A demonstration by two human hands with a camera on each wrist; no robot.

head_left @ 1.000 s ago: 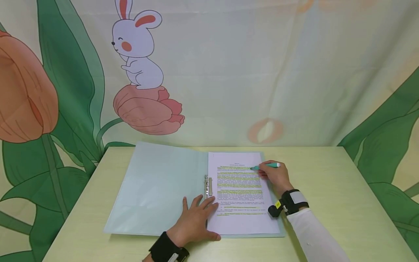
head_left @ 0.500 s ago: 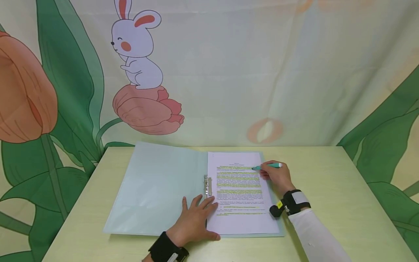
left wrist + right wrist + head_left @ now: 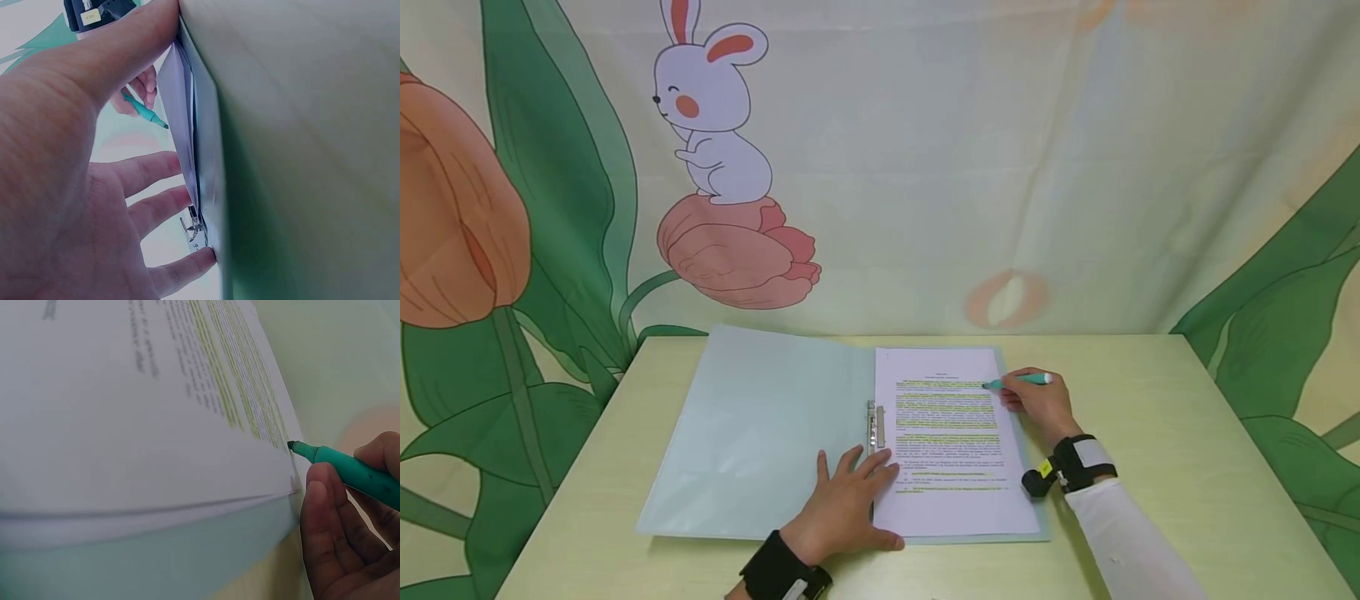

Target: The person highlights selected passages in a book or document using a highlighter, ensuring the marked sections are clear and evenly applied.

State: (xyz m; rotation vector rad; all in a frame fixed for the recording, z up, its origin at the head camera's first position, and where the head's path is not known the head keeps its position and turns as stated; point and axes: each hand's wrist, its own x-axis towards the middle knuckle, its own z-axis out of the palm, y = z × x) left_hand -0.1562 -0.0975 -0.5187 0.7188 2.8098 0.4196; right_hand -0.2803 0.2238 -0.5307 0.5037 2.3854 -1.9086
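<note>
An open pale blue folder [image 3: 767, 433] lies on the table, with printed paper sheets [image 3: 955, 517] on its right side. Many text lines on the top sheet carry yellow highlighting. My right hand [image 3: 1037, 404] pinches a teal highlighter [image 3: 1026, 379], its dark tip at the right end of an upper text line. In the right wrist view the highlighter [image 3: 356, 472] sits between thumb and fingers. My left hand [image 3: 846, 508] rests with spread fingers across the folder's spine and the sheet's lower left, its thumb at the bottom edge. Above those fingers shows a metal clip [image 3: 876, 425].
The pale yellow table [image 3: 1187, 467] extends on both sides of the folder. Behind it hangs a curtain [image 3: 887, 167] printed with a rabbit and tulips. Each wrist wears a black strap, such as the right strap [image 3: 1081, 462] with a small camera.
My right hand has slid slightly to the right, taking the highlighter's tip along the upper text line to its end. The left hand stays in place on the folder.
</note>
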